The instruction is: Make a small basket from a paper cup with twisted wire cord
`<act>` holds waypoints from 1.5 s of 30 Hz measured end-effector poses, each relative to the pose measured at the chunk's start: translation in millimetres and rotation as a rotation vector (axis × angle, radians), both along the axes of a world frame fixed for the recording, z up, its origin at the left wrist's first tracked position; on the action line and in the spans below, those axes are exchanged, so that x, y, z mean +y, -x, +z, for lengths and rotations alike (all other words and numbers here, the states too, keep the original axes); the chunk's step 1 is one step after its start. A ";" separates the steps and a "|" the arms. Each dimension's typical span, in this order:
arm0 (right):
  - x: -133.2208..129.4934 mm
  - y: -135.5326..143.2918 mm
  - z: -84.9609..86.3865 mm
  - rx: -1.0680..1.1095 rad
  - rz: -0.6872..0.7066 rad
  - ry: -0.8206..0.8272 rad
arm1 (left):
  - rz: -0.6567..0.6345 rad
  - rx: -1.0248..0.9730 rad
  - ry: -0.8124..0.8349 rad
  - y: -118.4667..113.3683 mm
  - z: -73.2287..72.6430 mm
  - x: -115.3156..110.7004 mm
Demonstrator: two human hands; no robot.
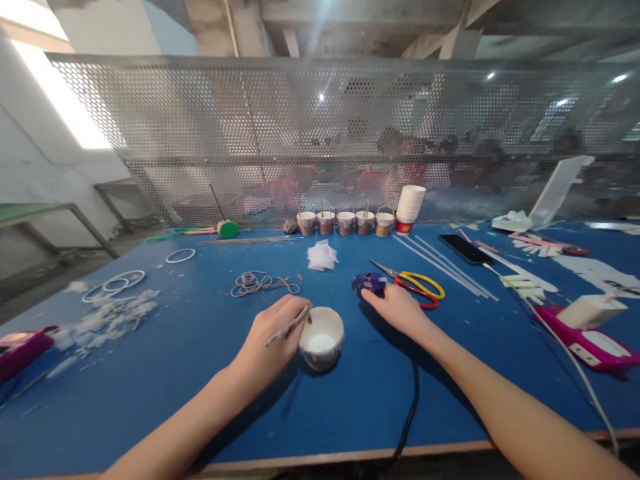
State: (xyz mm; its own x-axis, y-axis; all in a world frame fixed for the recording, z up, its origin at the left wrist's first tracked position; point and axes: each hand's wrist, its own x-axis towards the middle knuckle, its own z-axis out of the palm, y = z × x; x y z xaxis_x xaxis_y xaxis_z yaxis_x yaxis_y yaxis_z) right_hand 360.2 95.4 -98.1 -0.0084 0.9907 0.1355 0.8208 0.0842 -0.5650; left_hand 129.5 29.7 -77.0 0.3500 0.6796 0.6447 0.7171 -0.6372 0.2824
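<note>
A small white paper cup (pixel 323 331), its outside wrapped in something greyish, stands upright on the blue table in front of me. My left hand (pixel 275 331) is closed at its left rim, pinching a thin, rough grey stick-like piece (pixel 287 327) that slants across the fingers. Whether those fingers also grip the cup is hidden. To the right of the cup, my right hand (pixel 397 307) is closed on a dark blue glue gun (pixel 369 285) lying low over the table. Scissors (pixel 417 285) with yellow and red handles lie just beyond that hand.
Several wrapped cups (pixel 345 223) line the mesh panel (pixel 210 133), beside stacked paper cups (pixel 411 203). Tangled cord (pixel 260 283) and white paper pieces (pixel 321 255) lie ahead. A black cable (pixel 413 400) crosses the front edge. On the right are a phone (pixel 465 249) and a pink power strip (pixel 590 343).
</note>
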 end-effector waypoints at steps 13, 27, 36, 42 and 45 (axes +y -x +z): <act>-51.6 -39.9 55.5 0.206 0.027 -0.286 | -0.014 0.000 -0.005 0.2 -2.2 2.6; -46.5 59.7 34.5 0.311 0.807 -0.608 | -0.045 -0.017 -0.016 -2.2 1.6 -0.8; -51.4 58.4 21.9 0.484 0.752 -0.608 | -0.031 -0.008 0.021 -2.5 2.0 -2.3; -51.1 57.5 19.3 0.634 0.694 -0.443 | -0.027 -0.014 0.031 -2.6 1.6 -2.0; -52.7 55.3 24.1 0.727 0.634 -0.279 | -0.018 -0.010 0.015 -2.7 0.8 -1.4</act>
